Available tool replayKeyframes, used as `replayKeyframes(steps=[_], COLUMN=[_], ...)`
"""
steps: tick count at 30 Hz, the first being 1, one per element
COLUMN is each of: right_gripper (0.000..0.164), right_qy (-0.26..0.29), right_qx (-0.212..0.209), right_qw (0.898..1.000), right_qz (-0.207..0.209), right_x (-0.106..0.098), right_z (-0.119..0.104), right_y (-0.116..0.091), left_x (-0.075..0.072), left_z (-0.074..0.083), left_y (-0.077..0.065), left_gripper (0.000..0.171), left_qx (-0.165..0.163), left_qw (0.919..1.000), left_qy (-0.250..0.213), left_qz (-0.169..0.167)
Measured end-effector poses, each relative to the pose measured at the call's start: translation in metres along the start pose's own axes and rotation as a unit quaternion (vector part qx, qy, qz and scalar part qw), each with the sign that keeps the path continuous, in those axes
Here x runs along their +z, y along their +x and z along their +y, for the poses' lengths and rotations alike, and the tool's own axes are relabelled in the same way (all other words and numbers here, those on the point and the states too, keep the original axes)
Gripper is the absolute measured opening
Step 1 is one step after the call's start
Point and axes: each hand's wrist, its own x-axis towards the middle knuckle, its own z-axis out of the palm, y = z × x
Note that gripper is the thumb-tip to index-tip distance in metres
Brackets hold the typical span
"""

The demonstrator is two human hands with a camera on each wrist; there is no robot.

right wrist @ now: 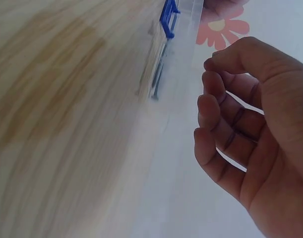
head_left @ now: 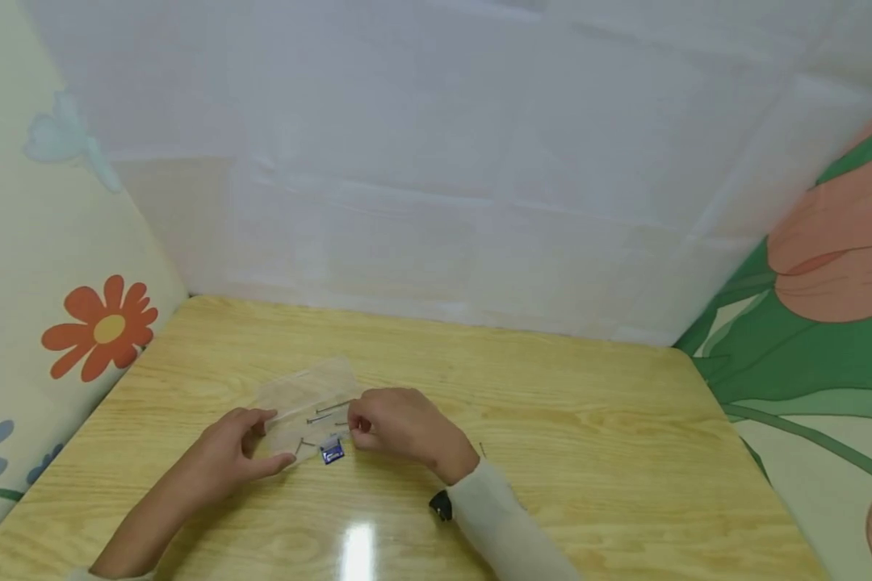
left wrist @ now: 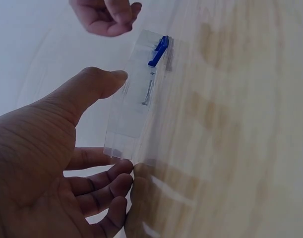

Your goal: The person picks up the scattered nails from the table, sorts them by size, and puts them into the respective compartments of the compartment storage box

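Observation:
A clear plastic sheet (head_left: 291,393) lies on the table with several thin nails (head_left: 320,419) on it. At its near edge is a small blue-and-white piece (head_left: 332,450), which shows as a blue strip (left wrist: 161,51) from the left wrist. My left hand (head_left: 225,456) stands at the sheet's left end, thumb and fingers spread apart, fingertips right at the sheet's corner in the left wrist view. Over the right end is my right hand (head_left: 400,424), fingers loosely bent. From the right wrist, no object shows between those fingers (right wrist: 208,109).
A small black object (head_left: 441,506) lies beside the right sleeve (head_left: 505,516). Another thin nail-like piece (head_left: 482,449) is on the wooden table (head_left: 589,420) right of the hand. A white cloth (head_left: 436,161) hangs behind, with flower-patterned panels (head_left: 98,331) at both sides.

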Motion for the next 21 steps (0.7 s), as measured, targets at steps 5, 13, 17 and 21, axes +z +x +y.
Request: replayKeyframes(steps=[5,13,17,21], right_gripper=[0.010,0.009,0.009,0.008], right_qy=[-0.015,-0.004,0.012,0.012], right_qx=[0.011,0.027,0.038,0.045], right_qw=[1.000,0.999,0.999,0.999], right_qz=[0.010,0.021,0.020,0.014], right_x=[-0.004,-0.006,-0.007,-0.004], right_z=[0.010,0.028,0.035,0.039], right_y=[-0.021,-0.048,-0.058,-0.067], left_x=[0.001,0.002,0.002,0.001], left_z=[-0.001,-0.002,-0.002,-0.002], left_y=[0.001,0.000,0.001,0.001], left_gripper=[0.081,0.080,0.079,0.079], left_qx=[0.000,0.003,0.005,0.004], left_qw=[1.0000,1.0000,1.0000,1.0000], left_qy=[0.000,0.000,-0.004,-0.001], left_qz=[-0.001,0.003,0.001,-0.001])
